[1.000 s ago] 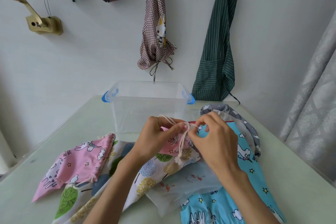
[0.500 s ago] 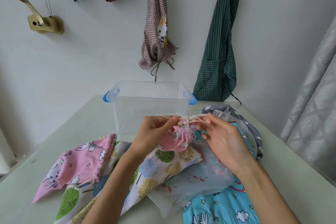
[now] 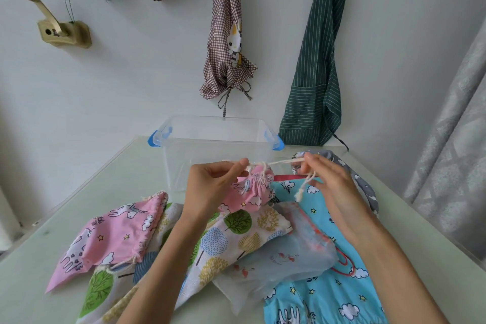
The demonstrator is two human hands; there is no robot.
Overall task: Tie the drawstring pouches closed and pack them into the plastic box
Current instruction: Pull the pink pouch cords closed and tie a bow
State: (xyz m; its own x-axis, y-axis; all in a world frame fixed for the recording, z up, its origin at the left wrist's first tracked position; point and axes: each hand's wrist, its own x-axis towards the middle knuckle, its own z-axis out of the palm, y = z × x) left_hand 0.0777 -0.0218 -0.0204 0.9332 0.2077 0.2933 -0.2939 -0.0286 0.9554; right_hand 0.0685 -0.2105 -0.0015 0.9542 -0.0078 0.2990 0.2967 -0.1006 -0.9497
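A small pink drawstring pouch (image 3: pixel 251 192) hangs bunched shut between my hands, just in front of the clear plastic box (image 3: pixel 215 150) with blue latches. My left hand (image 3: pixel 213 187) pinches the cream drawstring (image 3: pixel 278 162) at the pouch's left. My right hand (image 3: pixel 331 184) pinches the other end and holds it taut to the right, with the knotted tails dangling below. Other pouches lie flat on the table: a pink one (image 3: pixel 113 234), a tree-print one (image 3: pixel 223 239), a translucent white one (image 3: pixel 284 263), a blue one (image 3: pixel 326 294) and a grey one (image 3: pixel 352 173).
The pale green table (image 3: pixel 105 181) meets a white wall behind the box. A checked apron (image 3: pixel 228 42) and a green striped apron (image 3: pixel 315 73) hang on that wall. A grey curtain (image 3: pixel 452 139) hangs at the right.
My hands have moved apart and pulled the drawstring out sideways. The pouch's mouth has gathered tightly shut, and the pouch has lifted slightly.
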